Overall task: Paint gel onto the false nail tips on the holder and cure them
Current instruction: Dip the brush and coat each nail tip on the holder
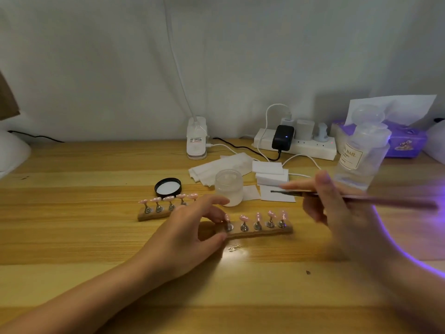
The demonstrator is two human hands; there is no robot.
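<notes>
Over on the left of the wooden table sits the far holder, its row of pink nail tips perched on metal stands, with a black jar lid lying face-up just behind it. The left hand comes in next — its fingers and thumb pinch the left end of the near holder, steadying it flat on the table. Five more pink tips stand along that strip. Behind the hand is an open frosted jar, which I take to be the gel, beside a scatter of white wipes. Further right, the right hand grips a slim brush like a pen, its bristle end hanging above the table between the jar and the near holder, touching neither. A clear bottle stands behind, and violet light curves along the table's right edge — likely the curing lamp, though the lamp itself is out of sight.

All the tips already look pink and glossy; whether this coat is finished I cannot tell. My guess is painting is partway through on the near strip, with curing left to do.
</notes>
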